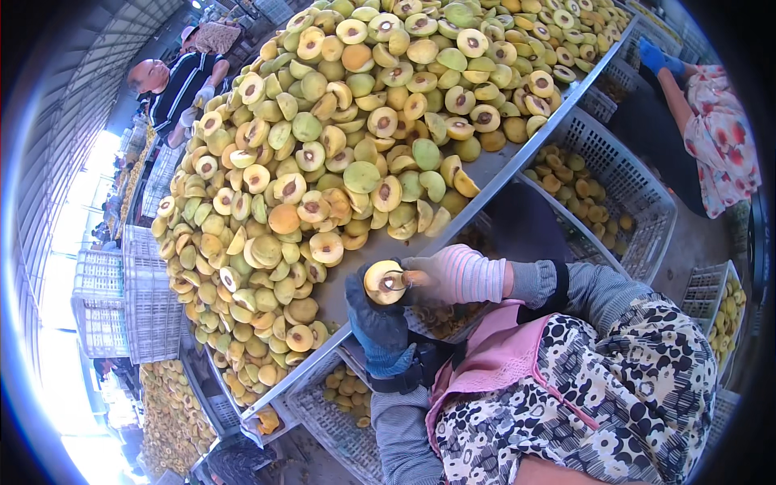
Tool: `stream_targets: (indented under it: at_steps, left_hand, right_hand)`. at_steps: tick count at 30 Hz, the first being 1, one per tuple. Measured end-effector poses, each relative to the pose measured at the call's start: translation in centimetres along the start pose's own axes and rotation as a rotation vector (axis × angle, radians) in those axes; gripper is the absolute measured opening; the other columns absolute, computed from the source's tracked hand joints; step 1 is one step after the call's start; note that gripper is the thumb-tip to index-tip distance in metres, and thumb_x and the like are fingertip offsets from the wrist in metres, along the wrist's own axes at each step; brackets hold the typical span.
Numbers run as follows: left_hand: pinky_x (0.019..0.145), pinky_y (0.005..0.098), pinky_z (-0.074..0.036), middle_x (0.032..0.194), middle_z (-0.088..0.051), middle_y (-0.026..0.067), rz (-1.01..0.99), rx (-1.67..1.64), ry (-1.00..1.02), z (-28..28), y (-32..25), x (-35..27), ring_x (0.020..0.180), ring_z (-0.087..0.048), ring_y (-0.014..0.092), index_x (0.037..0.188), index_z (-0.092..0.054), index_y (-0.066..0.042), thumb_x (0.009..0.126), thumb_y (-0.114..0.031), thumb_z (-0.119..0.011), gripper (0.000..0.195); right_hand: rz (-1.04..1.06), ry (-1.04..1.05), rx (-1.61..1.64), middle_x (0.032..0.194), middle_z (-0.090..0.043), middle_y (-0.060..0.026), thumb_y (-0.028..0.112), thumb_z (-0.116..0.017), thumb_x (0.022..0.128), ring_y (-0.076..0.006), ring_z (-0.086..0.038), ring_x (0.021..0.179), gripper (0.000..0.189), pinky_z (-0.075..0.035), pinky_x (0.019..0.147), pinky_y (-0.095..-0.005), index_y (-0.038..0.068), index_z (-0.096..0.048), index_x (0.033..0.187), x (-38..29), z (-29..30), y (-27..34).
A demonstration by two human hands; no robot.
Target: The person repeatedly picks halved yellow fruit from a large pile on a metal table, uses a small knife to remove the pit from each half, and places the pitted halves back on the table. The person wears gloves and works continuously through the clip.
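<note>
My left hand point(379, 327), in a dark blue work glove, holds a halved yellow stone fruit point(378, 280) with its cut face up. My right hand point(458, 274), in a pink-and-grey striped glove, grips a small tool with a wooden handle point(416, 278). The tool's curved metal tip is at the brown centre of the fruit half, partly blurred. Beyond both hands, a large heap of halved green and yellow stone fruit point(362, 177) lies on a metal table point(339, 291); many cut faces show brown centres.
The table's raised metal edge point(521, 159) runs diagonally beside my hands. Below it stand plastic crates with fruit halves point(644, 212) point(327, 424). A co-worker in a striped shirt point(185, 85) is across the heap; another with blue gloves point(655, 57) is at right. Stacked crates point(151, 291) stand left.
</note>
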State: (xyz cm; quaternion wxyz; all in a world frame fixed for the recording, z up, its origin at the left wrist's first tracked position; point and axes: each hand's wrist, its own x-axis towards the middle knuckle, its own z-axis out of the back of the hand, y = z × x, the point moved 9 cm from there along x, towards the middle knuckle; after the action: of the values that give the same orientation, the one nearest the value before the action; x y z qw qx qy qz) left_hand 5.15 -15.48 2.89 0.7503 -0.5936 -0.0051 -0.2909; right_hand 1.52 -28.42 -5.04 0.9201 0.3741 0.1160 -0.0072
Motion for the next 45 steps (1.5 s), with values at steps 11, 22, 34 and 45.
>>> stream_targets:
  at_steps: [11, 22, 34, 45]
  left_hand:
    - [0.102, 0.0439, -0.052, 0.131, -0.060, 0.0234, 0.472, -1.186, -0.060, -3.2, 3.1, -1.9, 0.115, -0.064, 0.032, 0.140, -0.048, 0.004, 0.100, -0.027, -0.057, 0.051]
    - [0.089, 0.0411, -0.057, 0.111, -0.066, 0.0173, 0.555, -1.015, -0.265, -3.9, 6.2, -1.9, 0.096, -0.067, 0.031, 0.126, -0.058, 0.003, 0.107, -0.058, -0.027, 0.071]
    - [0.079, 0.0374, -0.056, 0.087, -0.066, 0.0144, 0.457, -0.564, -0.318, -3.1, 2.7, -1.5, 0.079, -0.066, 0.027, 0.101, -0.063, 0.000, 0.107, -0.055, -0.028, 0.066]
    - [0.073, 0.0363, -0.055, 0.087, -0.071, 0.0142, 0.145, -0.538, -0.060, -2.7, 1.9, -0.6, 0.072, -0.067, 0.025, 0.100, -0.063, -0.001, 0.108, -0.040, -0.040, 0.046]
  right_hand:
    - [0.039, -0.073, -0.016, 0.090, -0.070, -0.0204, 0.026, -0.066, 0.086, -0.0407, -0.069, 0.084, 0.059, -0.054, 0.074, -0.0476, 0.013, -0.053, 0.142, -1.6, 0.5, -0.2]
    - [0.051, -0.041, -0.050, 0.087, -0.069, -0.0197, 0.024, -0.063, 0.089, -0.0404, -0.069, 0.082, 0.044, -0.053, 0.072, -0.0485, 0.012, -0.058, 0.132, -0.8, -1.8, -1.4]
    - [0.047, 0.063, -0.023, 0.086, -0.070, -0.0193, 0.025, -0.062, 0.089, -0.0388, -0.069, 0.082, 0.032, -0.055, 0.072, -0.0475, 0.008, -0.064, 0.116, -3.0, -1.8, 0.4]
    - [0.081, 0.289, 0.714, 0.083, -0.067, -0.0087, 0.014, -0.069, 0.080, -0.0214, -0.064, 0.075, 0.022, -0.051, 0.069, -0.0367, 0.003, -0.066, 0.100, -3.7, -3.8, 1.1]
